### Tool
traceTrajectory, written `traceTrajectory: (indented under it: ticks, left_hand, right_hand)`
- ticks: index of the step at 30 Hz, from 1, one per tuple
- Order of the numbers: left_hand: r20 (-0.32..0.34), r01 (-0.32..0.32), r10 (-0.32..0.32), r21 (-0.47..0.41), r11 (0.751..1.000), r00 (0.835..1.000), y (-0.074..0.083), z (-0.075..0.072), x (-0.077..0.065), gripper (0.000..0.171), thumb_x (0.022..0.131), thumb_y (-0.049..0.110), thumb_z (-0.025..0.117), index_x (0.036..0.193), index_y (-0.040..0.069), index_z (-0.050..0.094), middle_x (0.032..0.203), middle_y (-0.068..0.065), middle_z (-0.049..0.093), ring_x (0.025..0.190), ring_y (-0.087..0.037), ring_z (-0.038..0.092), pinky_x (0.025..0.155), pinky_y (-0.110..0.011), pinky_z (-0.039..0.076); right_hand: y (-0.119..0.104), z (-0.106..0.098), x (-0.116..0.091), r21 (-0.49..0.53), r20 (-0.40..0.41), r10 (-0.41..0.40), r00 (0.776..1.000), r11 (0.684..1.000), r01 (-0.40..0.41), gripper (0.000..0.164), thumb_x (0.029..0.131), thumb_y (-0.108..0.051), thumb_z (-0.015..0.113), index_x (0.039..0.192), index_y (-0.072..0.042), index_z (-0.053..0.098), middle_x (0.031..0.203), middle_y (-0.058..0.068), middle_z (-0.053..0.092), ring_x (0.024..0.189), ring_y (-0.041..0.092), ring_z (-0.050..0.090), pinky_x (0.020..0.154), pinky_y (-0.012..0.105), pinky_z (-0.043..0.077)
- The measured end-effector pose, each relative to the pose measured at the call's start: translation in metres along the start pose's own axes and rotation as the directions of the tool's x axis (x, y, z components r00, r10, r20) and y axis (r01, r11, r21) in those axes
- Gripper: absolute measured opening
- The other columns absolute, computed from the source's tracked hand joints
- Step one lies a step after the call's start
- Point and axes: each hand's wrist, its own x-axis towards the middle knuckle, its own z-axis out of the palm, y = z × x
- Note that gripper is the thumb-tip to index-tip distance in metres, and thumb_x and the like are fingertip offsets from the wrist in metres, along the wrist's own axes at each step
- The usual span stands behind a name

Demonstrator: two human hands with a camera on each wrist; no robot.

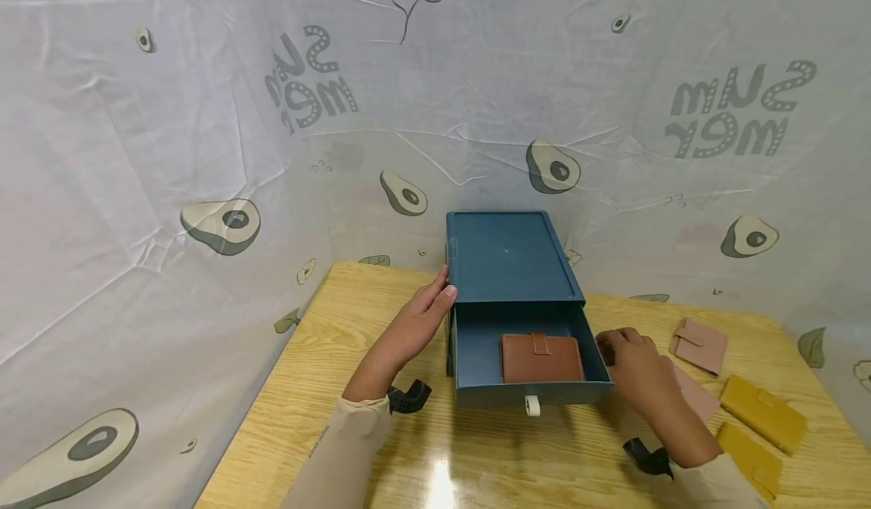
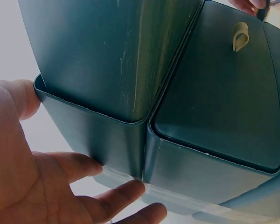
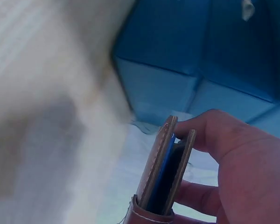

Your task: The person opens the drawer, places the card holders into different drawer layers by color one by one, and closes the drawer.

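A blue drawer box [image 1: 506, 259] stands on the table with its top drawer [image 1: 476, 342] pulled out. Inside that drawer lies a brown wallet [image 1: 527, 354] with a strap. My left hand [image 1: 422, 316] rests against the box's left side, its fingers extended along the wall; the left wrist view shows the same hand [image 2: 56, 172] at the cabinet's edge. On the other side, my right hand [image 1: 636, 365] is just beside the drawer's right wall. In the right wrist view it pinches a brown stitched wallet [image 3: 156, 170] between thumb and fingers; the head view mostly hides this wallet.
On the table's right lie a pink wallet [image 1: 701, 345], another pink one [image 1: 694, 395] partly behind my right hand, and two yellow wallets [image 1: 765, 412], [image 1: 748, 456]. A white loop pull [image 1: 532, 406] sticks out from the drawer front. Printed cloth [image 1: 476, 100] hangs behind the table.
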Motion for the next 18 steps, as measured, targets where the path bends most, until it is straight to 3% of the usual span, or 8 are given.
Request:
traceTrajectory:
  ticks: [5,13,18]
  left_hand:
    - [-0.007,0.001,-0.001,-0.008,1.000,1.000,-0.001,0.000,0.001,0.067,0.117,0.052,0.039,0.174,0.025,0.017,0.180,-0.009,0.019,0.166,-0.033,0.016,0.130,-0.061,0.022]
    - [-0.004,0.006,-0.006,-0.007,1.000,1.000,0.001,0.001,0.002,0.068,0.117,0.053,0.039,0.174,0.025,0.017,0.179,-0.010,0.020,0.166,-0.032,0.018,0.130,-0.060,0.023]
    - [-0.003,0.016,-0.016,-0.006,1.000,1.000,0.002,0.001,0.001,0.067,0.117,0.052,0.039,0.174,0.026,0.017,0.179,-0.009,0.020,0.166,-0.032,0.018,0.130,-0.060,0.023]
  right_hand:
    - [0.000,-0.019,0.004,-0.004,-0.024,0.022,0.999,1.000,-0.022,0.051,0.101,-0.037,0.077,0.135,0.001,0.069,0.136,0.036,0.060,0.113,0.057,0.060,0.080,0.070,0.054]
    - [-0.001,-0.048,0.005,0.022,-0.034,0.018,0.999,1.000,-0.017,0.054,0.102,-0.041,0.073,0.137,0.000,0.068,0.136,0.034,0.060,0.101,0.050,0.060,0.063,0.055,0.054]
    - [-0.009,-0.063,0.005,0.003,-0.064,-0.023,0.998,1.000,0.024,0.054,0.102,-0.042,0.073,0.137,-0.001,0.068,0.136,0.033,0.060,0.104,0.050,0.059,0.068,0.057,0.054]
